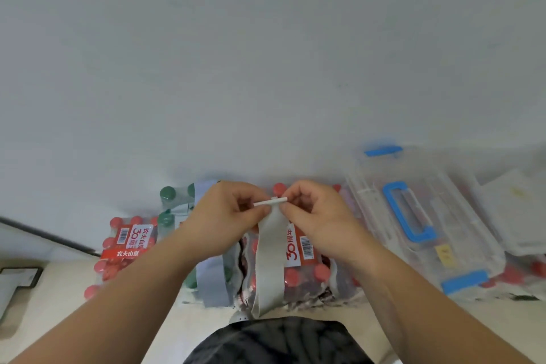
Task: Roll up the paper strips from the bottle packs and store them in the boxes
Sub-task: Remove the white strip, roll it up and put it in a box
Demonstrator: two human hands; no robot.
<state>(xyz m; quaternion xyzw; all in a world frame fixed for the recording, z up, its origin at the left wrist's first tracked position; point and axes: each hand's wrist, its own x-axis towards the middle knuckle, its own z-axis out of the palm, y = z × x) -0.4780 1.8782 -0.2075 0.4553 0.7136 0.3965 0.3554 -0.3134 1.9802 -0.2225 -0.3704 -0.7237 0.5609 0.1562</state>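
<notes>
Rolling paper strip (270,260) at its far end | left grip (224,210) and right grip (313,216) each pinch the small roll, axis left-right | tail trails bodyward over bottle pack (298,275) | box (413,216) nearer right grip

Label on left bottle pack (125,248): "农夫山泉", large "30", barcode. Label on middle bottle pack (299,248): "30", barcode.
</notes>
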